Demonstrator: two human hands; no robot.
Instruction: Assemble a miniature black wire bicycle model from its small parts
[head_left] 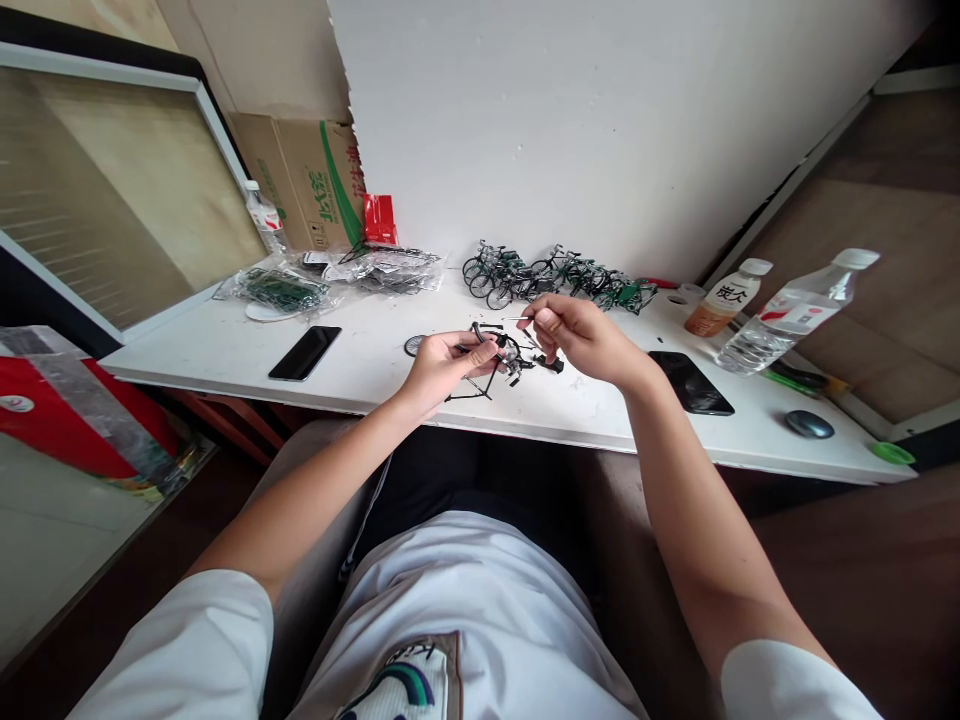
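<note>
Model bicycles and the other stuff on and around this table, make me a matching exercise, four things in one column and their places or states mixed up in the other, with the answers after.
Column one
1. Group of model bicycles
2. Computer mouse
3. Cardboard box
4. Right hand

Column two
A. Marked with a green stripe, behind the plastic bags
B. Pinching a thin piece
C. On the table, along the white wall
D. Right of the right-hand phone, near the front edge

Right pairs: 1-C, 2-D, 3-A, 4-B
</note>
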